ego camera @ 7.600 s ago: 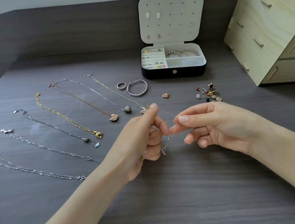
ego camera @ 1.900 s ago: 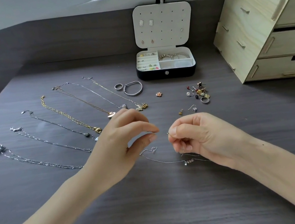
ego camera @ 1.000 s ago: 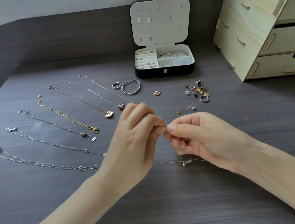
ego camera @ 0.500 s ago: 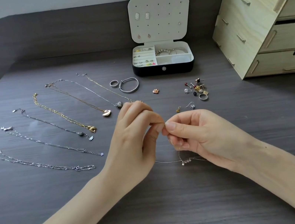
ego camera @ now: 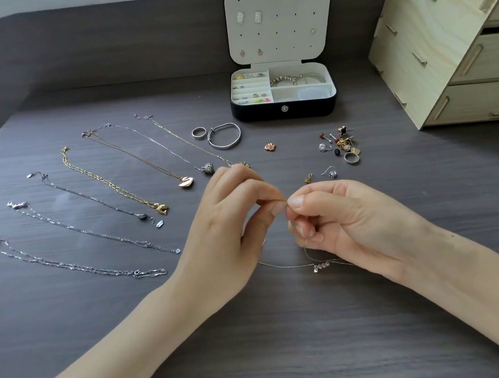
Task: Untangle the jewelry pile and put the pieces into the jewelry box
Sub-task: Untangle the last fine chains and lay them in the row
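My left hand (ego camera: 231, 225) and my right hand (ego camera: 342, 216) meet fingertip to fingertip above the table, both pinching the ends of a thin silver chain (ego camera: 287, 266). The chain loops down onto the table below them, with a small pendant (ego camera: 320, 266) lying under my right hand. The open jewelry box (ego camera: 286, 109), black with a white lining, stands at the back with earrings and bracelets inside. Several necklaces (ego camera: 116, 191) lie straightened in a row on the left. A small pile of earrings and rings (ego camera: 342, 147) lies right of centre.
A ring (ego camera: 198, 132) and a silver bangle (ego camera: 224, 136) lie in front of the box. A rose-gold charm (ego camera: 270, 146) sits alone. A wooden drawer unit (ego camera: 462, 31) stands at the right. A grey wall panel borders the dark table (ego camera: 300, 345) at the back.
My left hand, open and apart earlier, has come over to my right hand and pinched the chain's end. Both hands have since stayed together with little movement.
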`<state>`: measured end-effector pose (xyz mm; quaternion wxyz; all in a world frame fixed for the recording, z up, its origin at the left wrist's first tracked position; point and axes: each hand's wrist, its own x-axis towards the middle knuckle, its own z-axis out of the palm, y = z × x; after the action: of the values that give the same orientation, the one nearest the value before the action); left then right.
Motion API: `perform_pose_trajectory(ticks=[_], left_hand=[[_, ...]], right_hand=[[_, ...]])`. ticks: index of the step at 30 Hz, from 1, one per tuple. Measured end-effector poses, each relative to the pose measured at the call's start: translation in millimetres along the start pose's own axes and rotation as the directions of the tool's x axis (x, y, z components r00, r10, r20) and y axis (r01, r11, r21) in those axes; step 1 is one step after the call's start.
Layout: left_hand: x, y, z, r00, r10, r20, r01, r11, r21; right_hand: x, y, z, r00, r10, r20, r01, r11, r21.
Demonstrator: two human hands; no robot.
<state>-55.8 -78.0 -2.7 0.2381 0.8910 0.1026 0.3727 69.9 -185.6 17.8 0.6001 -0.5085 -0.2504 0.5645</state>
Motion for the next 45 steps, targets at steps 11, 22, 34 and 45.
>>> perform_pose_trajectory(ticks=[11,22,34,45], left_hand=[[-2,-31,-21,0.929,-0.007,0.369,-0.034,0.994,0.104],[23,-33,-23,0.701,0.345,0.624,-0.489,0.870,0.069],[8,-17,-15,0.859,-0.207,0.468,0.356,0.899,-0.256],[0,1,-3,0.770,-0.357,0.530,0.631,0.552,-0.545]], right_hand=[[-8,-2,10,0.991,-0.128,-0.034,0.095,0.869,-0.486],[-8,-3,11,0.988,-0.149,-0.045,0.100,0.831,-0.547],[-8,-4,1,0.961,-0.271,-0.054,0.196,0.805,-0.560],[-5,-1,-6,0.925,-0.380,-0.007,0.296,0.732,-0.614]])
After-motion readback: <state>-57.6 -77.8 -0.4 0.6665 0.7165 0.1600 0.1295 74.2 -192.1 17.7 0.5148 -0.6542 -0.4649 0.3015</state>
